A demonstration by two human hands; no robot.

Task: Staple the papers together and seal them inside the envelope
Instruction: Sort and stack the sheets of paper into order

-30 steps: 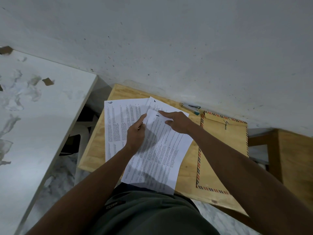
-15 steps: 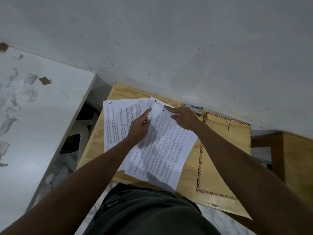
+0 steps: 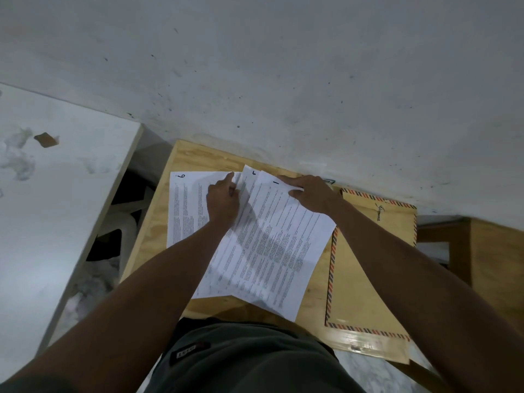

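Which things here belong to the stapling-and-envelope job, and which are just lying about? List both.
Job: printed papers, envelope with striped border, stapler mostly hidden behind the right hand, left hand.

Lying about: white tabletop, brown scrap on it.

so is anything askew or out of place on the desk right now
The papers are askew: the sheets lie fanned at different angles, corners not lined up, and the top sheet's near corner hangs over the wooden table edge. The envelope lies flat beside them.
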